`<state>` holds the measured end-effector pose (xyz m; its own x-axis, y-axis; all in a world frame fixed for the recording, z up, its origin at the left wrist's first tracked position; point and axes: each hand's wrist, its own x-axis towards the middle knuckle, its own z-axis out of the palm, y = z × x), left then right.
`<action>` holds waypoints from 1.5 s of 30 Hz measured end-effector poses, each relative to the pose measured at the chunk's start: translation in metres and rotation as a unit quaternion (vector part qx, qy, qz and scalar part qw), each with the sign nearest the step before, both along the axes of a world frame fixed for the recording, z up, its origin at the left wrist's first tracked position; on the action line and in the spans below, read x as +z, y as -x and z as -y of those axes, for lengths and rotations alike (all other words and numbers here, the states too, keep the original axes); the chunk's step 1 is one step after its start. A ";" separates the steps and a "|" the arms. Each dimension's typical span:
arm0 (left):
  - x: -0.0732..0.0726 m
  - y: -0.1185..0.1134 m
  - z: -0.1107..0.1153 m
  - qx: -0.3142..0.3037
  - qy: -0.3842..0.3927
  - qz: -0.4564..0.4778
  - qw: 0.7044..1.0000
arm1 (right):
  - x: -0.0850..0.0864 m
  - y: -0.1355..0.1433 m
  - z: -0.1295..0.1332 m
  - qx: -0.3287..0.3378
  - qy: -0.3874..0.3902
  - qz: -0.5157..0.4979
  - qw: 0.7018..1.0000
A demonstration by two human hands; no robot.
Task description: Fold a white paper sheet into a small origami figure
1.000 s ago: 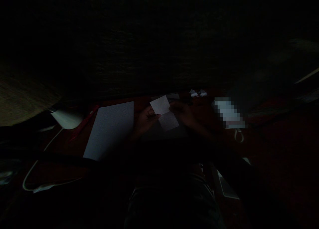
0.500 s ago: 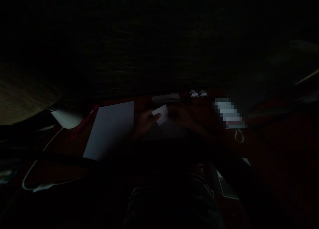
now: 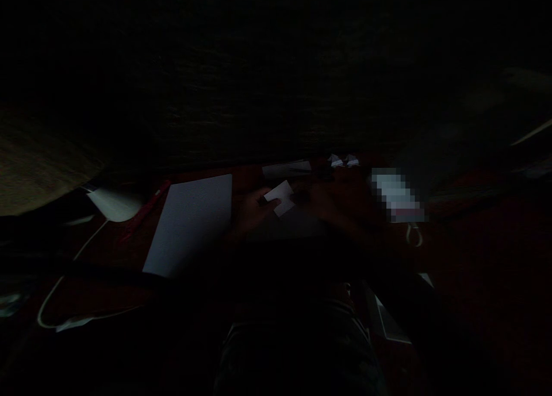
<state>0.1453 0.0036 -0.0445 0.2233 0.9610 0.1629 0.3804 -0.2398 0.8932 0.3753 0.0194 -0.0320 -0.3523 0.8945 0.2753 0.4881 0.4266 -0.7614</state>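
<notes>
The picture is very dark. A small piece of white paper (image 3: 284,196) is between my hands, above the table. My left hand (image 3: 252,209) grips its left side, with the thumb lying over the paper's face. At its right edge is my right hand (image 3: 321,203), fingers bent in and closed on the paper; the fingertips are mostly lost in shadow. Below the hands lies a dim, greyish flat sheet (image 3: 288,229).
A large white sheet or pad (image 3: 194,218) lies left, beside a red strip-like object (image 3: 149,209) and a white lamp-like shape (image 3: 116,205) with a cable. Behind are a pale flat piece (image 3: 284,170) and two folded white papers (image 3: 336,161). A blurred-out object (image 3: 397,195) lies right.
The paper between my hands looks shorter and more notched; a dimmer part that reached lower down no longer shows. Both hands have shifted only slightly.
</notes>
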 end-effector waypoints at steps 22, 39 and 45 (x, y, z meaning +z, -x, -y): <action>0.010 0.012 0.002 -0.199 -0.170 -0.243 0.934 | 0.004 0.000 0.006 -0.092 -0.050 0.284 0.953; 0.021 0.015 0.007 -0.077 -0.189 -0.359 0.911 | 0.010 -0.009 0.011 0.054 -0.051 0.209 0.975; 0.017 0.017 0.004 -0.065 -0.178 -0.348 0.918 | 0.006 -0.010 0.008 0.100 -0.083 0.160 0.979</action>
